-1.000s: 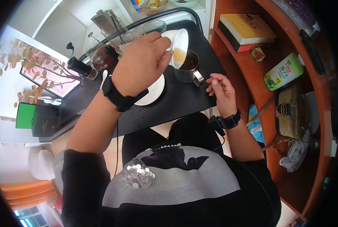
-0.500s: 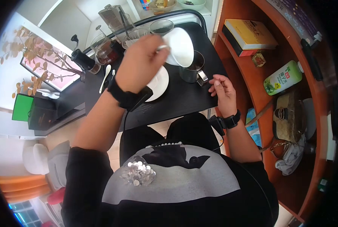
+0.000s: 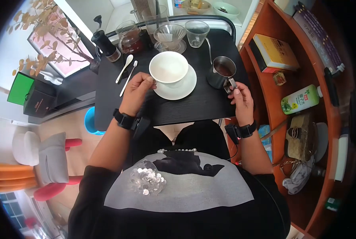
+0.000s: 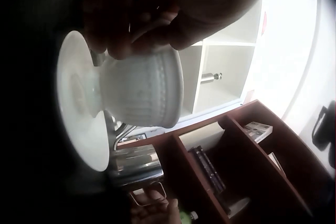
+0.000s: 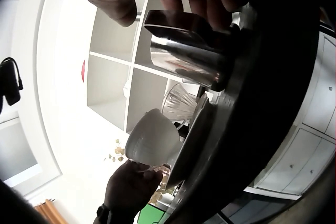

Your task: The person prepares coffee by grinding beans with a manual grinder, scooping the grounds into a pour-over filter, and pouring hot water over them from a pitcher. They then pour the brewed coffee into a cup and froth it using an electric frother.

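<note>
My left hand (image 3: 136, 92) pinches the handle of a white cup (image 3: 169, 68), whose pale inside faces up. The cup's foot (image 4: 96, 94) meets the white saucer (image 3: 188, 88) in the left wrist view. To the right stands a metal pitcher (image 3: 216, 79) with brown liquid (image 3: 224, 68) in it. My right hand (image 3: 243, 102) is at the pitcher's handle (image 3: 231, 84), fingers curled round it. In the right wrist view the cup (image 5: 152, 140) is beyond the pitcher (image 5: 184, 56).
A white spoon (image 3: 124, 68) and a thin white stirrer (image 3: 128, 79) lie left of the saucer. Behind are a grinder (image 3: 105, 46), a glass pot (image 3: 130, 41), a ribbed dripper (image 3: 170, 36) and a glass cup (image 3: 197, 32). A brown shelf (image 3: 261, 89) borders the table's right side.
The cup, tipped over the pitcher before, has moved left and down to the saucer and is upright. My right hand has moved from beside the pitcher onto its handle.
</note>
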`<state>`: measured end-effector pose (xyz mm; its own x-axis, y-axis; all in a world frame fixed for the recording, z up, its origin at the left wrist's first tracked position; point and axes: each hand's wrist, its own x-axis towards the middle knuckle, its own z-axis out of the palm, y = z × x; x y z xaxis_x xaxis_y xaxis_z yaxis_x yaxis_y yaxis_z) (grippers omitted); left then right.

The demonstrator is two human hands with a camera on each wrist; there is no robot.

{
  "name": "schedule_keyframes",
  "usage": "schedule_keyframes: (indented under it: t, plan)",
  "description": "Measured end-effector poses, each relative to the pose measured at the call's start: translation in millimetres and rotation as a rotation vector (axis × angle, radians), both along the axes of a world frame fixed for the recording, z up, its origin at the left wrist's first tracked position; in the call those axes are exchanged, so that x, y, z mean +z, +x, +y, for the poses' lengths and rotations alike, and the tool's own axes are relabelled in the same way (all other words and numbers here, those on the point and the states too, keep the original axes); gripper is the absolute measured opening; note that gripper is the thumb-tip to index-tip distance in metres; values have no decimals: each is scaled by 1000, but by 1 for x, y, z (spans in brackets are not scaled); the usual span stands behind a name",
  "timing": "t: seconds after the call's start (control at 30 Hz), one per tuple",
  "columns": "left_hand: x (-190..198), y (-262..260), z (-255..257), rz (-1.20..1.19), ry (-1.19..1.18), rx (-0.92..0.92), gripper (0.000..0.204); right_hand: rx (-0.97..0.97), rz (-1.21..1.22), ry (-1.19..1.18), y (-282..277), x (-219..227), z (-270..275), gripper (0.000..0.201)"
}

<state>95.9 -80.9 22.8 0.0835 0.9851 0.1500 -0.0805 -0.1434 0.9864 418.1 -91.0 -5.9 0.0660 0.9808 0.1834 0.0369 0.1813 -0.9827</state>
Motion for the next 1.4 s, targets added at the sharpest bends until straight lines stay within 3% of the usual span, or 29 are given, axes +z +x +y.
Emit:
schedule_keyframes:
  t: [0.43,0.5,0.77,0.83,0.97,1.1,1.17,1.3,1.33,1.4]
  plan:
    - [-21,2,5,16,-4,-5,11,-68,26,4,-5,-3,9,18]
    - [-20,-2,2,315,142,70,13,-81,19,18,-2,-5,13,18]
    - [-25,15,-6,208,99,213,24,-109,32,6,9,-4,32,19]
    - [-26,21,-6,154,151,166,25,-136,56,-11,12,-5,37,20]
    - [-19,33,-6,109,-29,10,28,-100,37,-59,19,-5,45,22]
    - [-9,24,2,79,-123,-26,37,-61,76,-87,21,-5,42,25]
    - [0,4,10,194,65,259,49,-112,135,-75,19,-1,35,30]
    - [13,-66,55,163,236,720,64,-100,180,-33,27,-7,26,34]
    - [14,-88,70,345,244,822,71,-111,176,-34,26,-6,26,32]
    - [-3,-120,109,409,253,939,81,-115,171,-39,24,-8,28,30]
